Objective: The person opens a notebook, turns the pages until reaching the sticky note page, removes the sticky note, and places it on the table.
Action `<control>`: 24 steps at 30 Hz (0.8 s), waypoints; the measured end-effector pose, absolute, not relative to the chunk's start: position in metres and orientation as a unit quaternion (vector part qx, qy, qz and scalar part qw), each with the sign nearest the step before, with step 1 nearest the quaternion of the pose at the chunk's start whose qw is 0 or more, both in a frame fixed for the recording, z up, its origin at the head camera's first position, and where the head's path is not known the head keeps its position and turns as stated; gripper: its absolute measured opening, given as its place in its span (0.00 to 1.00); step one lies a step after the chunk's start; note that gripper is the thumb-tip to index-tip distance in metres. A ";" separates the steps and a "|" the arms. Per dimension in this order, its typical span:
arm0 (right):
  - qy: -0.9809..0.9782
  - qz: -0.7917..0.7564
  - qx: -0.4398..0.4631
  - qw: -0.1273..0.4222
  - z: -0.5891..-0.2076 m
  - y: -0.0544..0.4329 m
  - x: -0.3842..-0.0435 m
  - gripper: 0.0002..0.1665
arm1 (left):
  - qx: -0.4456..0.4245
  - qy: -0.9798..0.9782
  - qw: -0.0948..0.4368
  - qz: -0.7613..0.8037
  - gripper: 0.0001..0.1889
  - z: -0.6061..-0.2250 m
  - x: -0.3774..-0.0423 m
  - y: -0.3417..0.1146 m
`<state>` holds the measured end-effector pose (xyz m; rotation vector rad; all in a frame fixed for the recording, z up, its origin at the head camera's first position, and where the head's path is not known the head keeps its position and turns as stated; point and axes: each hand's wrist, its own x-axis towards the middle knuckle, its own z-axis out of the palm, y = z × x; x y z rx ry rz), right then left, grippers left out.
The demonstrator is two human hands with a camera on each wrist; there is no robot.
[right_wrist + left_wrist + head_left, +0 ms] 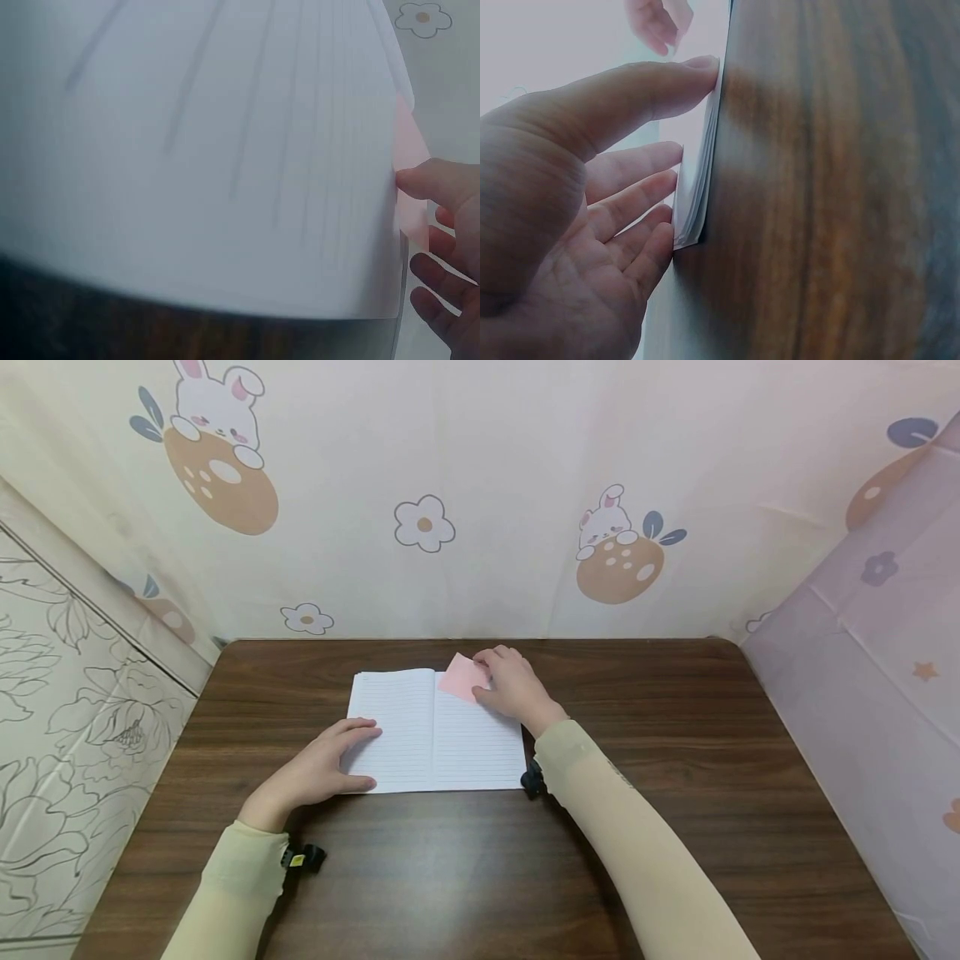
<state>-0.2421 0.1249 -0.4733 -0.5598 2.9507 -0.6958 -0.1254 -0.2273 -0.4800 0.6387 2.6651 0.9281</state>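
An open notebook (393,747) with lined white pages lies on the wooden table. My right hand (513,685) pinches a pink sticky note (461,677) between thumb and fingers over the top of the right page. In the right wrist view, the thumb (424,180) lies across the front of the note (409,139), with fingers behind it. My left hand (318,767) rests at the notebook's left side, thumb and fingers spread. The left wrist view has its thumb (652,84) and fingertips right at the page edges (697,199).
The dark wooden table (435,877) extends around the notebook on all sides. Behind it hangs a pale curtain (502,468) printed with rabbits and flowers. A flower-patterned panel (82,727) stands at the left. Both wrists wear small black cameras (303,858).
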 end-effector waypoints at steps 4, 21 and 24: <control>0.947 -0.274 -0.163 0.025 -0.473 0.127 -0.239 0.30 | 0.218 0.914 0.124 0.318 0.40 -0.480 -0.125 -0.228; 0.903 -0.411 -0.122 0.018 -0.454 0.162 -0.218 0.24 | 0.209 0.914 0.127 0.324 0.40 -0.484 -0.124 -0.230; 0.899 -0.422 -0.113 0.002 -0.450 0.177 -0.212 0.22 | 0.209 0.914 0.128 0.324 0.40 -0.485 -0.124 -0.231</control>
